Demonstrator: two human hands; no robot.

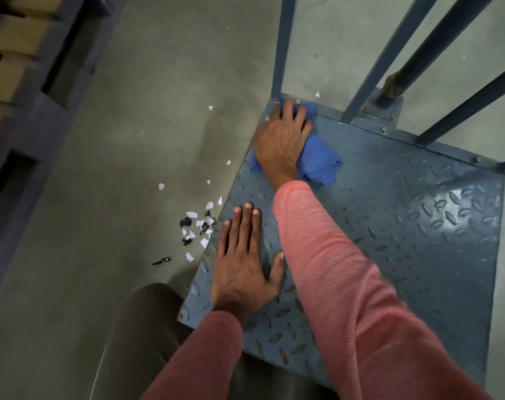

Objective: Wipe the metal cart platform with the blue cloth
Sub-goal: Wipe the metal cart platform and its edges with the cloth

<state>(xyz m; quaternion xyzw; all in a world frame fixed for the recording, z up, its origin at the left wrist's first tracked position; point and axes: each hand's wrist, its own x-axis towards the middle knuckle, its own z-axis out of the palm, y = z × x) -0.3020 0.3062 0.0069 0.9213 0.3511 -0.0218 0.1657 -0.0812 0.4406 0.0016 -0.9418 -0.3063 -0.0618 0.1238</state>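
Observation:
The metal cart platform is a blue-grey tread plate filling the right half of the view. A crumpled blue cloth lies in its far left corner, at the foot of an upright bar. My right hand presses flat on the cloth, fingers spread and reaching to the corner, covering much of the cloth. My left hand rests flat on the platform near its left edge, fingers straight, holding nothing.
Blue-grey handle bars rise from the platform's far edge. Scraps of white paper and black debris lie on the concrete floor just left of the cart. Shelving with cardboard boxes stands at far left. My knee is at bottom.

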